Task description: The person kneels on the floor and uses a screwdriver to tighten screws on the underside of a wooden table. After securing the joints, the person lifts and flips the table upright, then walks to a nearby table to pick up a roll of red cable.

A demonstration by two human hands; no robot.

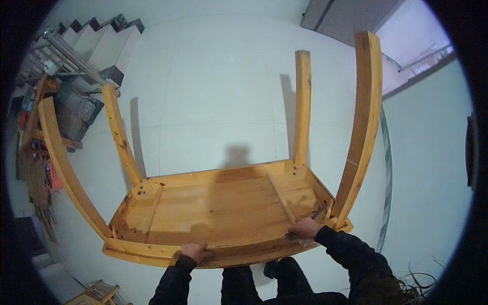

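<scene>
A wooden table (228, 206) lies upside down before me, its underside facing up and its legs standing. My left hand (195, 251) grips the near apron (152, 248), with fingers over its top edge. Closed fingers of my right hand (306, 228) are at the same apron, close to the near right leg (360, 133). A slim dark tool (317, 212) sticks out of that hand; its kind cannot be made out. Below the right hand shows a bit of clear plastic (305, 242). The far right leg (303, 103) rises from a corner with bolt heads.
Steps (110, 45) with a metal railing (72, 55) are at the upper left. Dark bags (78, 110) and a wooden frame (38, 110) crowd the left side. A small wooden stool (99, 293) is at lower left. A wall (423, 171) runs along the right.
</scene>
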